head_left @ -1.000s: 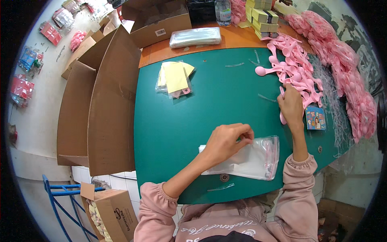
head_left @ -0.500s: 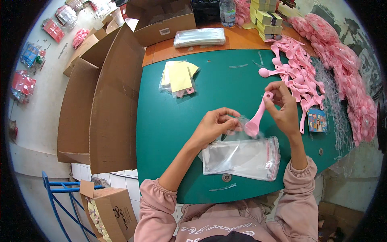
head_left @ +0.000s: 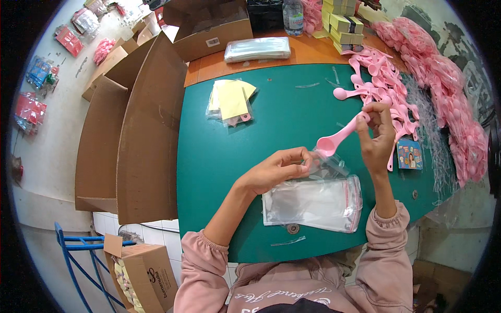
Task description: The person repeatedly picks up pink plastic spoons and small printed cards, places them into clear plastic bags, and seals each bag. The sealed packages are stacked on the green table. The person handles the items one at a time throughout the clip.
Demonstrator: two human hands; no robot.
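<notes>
My right hand point(head_left: 378, 136) pinches the handle end of a pink measuring spoon point(head_left: 340, 137). The spoon slants down to the left, its bowl at the upper edge of a small clear plastic bag point(head_left: 330, 164). Fingers of my left hand point(head_left: 279, 168) are closed on that bag's left side. Whether the bowl is inside the bag or only against it, I cannot tell. Just below lies a stack of clear plastic bags point(head_left: 310, 205). Beyond my right hand is a heap of pink spoons point(head_left: 389, 94), with a small blue printed card point(head_left: 409, 154) beside it.
On the green table point(head_left: 219, 167), filled bags with yellow cards point(head_left: 231, 100) lie at the far left. A bundle of clear packaging point(head_left: 257, 49) and yellow card stacks point(head_left: 346, 28) sit along the back. A tall cardboard box point(head_left: 148, 135) borders the left; bagged pink spoons point(head_left: 443, 88) line the right.
My right hand has moved up and to the right with the spoon, which now lies flatter. The bowl has risen slightly. My left hand stays nearly in place with the bag.
</notes>
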